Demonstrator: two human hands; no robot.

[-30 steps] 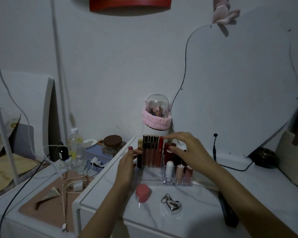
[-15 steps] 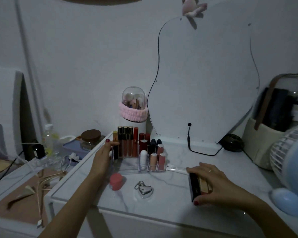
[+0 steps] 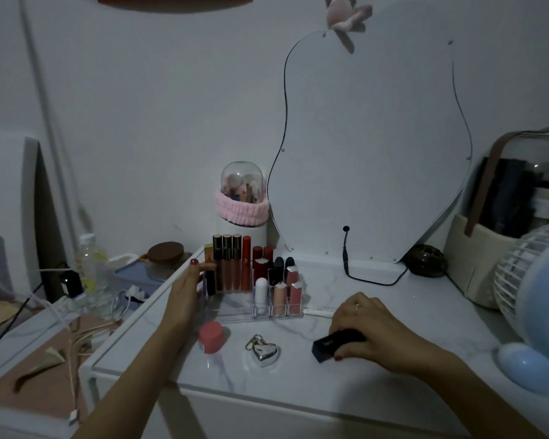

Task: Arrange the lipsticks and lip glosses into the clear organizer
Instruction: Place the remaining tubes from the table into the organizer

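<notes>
While the organizer (image 3: 235, 307) already stands crowded with tubes along its back and right side, one more piece is in hand on the table (image 3: 298, 375). The right hand (image 3: 371, 331) has its fingers curled over a black lipstick (image 3: 327, 345) that lies on its side on the marble top, thumb tucked under the near edge; the tube pokes out to the left of the fingers, well to the right of the organizer and in front of it. The left hand (image 3: 184, 293) rests against the organizer's left end with relaxed fingers, fingertips touching a dark tube (image 3: 210, 282) there, gripping nothing that I can make out.

Likely risks: the grip sits far back on the lipstick, so it could tip or slip as it is lifted. Carrying it leftward means passing near the heart keyring (image 3: 265, 351) and the pink jar (image 3: 210, 336), either of which could be nudged. Standing it in a narrow slot beside tall glosses (image 3: 227, 264) could knock neighbours over, and the light clear tray may slide if the left hand does not brace it.
</notes>
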